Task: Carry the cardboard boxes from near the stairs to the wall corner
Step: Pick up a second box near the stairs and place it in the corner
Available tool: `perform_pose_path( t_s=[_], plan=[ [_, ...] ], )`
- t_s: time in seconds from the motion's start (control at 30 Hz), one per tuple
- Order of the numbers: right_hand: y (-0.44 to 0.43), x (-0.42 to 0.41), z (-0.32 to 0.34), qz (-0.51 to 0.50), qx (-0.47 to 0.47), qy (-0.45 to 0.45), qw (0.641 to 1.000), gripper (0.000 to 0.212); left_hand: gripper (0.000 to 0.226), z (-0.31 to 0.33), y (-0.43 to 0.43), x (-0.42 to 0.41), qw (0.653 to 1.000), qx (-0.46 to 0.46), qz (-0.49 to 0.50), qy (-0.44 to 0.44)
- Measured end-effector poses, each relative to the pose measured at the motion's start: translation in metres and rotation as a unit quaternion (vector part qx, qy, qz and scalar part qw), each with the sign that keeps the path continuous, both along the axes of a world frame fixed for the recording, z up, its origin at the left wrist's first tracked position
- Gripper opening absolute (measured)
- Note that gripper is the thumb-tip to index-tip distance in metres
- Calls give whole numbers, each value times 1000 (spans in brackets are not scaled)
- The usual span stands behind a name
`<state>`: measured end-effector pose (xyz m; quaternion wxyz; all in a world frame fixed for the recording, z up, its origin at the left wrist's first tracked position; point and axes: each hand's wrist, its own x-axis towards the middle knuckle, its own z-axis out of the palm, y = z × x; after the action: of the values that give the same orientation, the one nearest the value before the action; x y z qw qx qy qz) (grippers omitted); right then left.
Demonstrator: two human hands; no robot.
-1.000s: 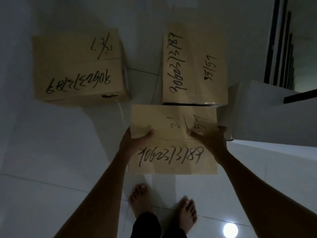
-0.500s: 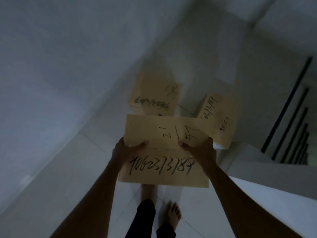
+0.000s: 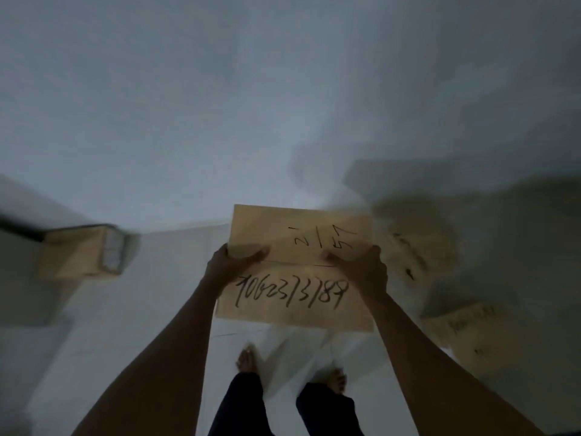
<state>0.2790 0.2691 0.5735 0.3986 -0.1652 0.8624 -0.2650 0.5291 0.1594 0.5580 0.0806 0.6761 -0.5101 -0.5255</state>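
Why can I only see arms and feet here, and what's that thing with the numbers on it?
The camera sits on a person's head and looks down, so you see what they see: their own arms and bare feet. There is no robot. The left hand and right hand grip a cardboard box by its sides, lifted off the floor. The numbers are written on its top by hand. More boxes lie around: one on the left by the wall, and two blurry ones on the right. The picture is smeared and dim, so small details are hard to tell.
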Motion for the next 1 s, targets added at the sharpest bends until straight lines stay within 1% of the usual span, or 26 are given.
perform_pose_path(
  t_s=[0.07, 0.13, 0.27, 0.37, 0.47, 0.57, 0.7, 0.77, 0.83, 0.97, 1.0],
  plan=[
    [-29, 45, 20, 49, -8, 5, 999, 111, 98, 21, -6, 50, 999, -8, 43, 7],
    [-60, 93, 33, 87, -13, 9, 996, 111, 99, 38, -16, 102, 997, -14, 79, 9],
    [-116, 196, 52, 142, -32, 27, 989, 107, 105, 51, -45, 213, 991, -29, 133, 9],
    [-155, 277, 58, 166, -43, 30, 985, 103, 115, 57, -68, 291, 983, -57, 174, 2],
    [-192, 351, 58, 182, -43, 25, 982, 103, 121, 65, -91, 360, 973, -70, 220, -19],
    [-226, 413, 56, 204, -35, 30, 978, 105, 130, 63, -115, 422, 969, -67, 238, -21],
    [-265, 485, 50, 229, -37, 37, 972, 103, 119, 59, -144, 492, 963, -68, 259, -28],
    [-286, 517, 46, 238, -33, 36, 970, 102, 128, 54, -162, 525, 962, -64, 262, -35],
    [-311, 550, 40, 245, -30, 33, 968, 101, 132, 41, -185, 563, 964, -55, 254, -51],
    [-367, 619, 17, 251, -27, 27, 967, 102, 129, 19, -237, 629, 958, -51, 268, -94],
    [-381, 637, 10, 251, -24, 27, 967, 102, 125, 17, -250, 642, 955, -53, 269, -112]
  ],
)
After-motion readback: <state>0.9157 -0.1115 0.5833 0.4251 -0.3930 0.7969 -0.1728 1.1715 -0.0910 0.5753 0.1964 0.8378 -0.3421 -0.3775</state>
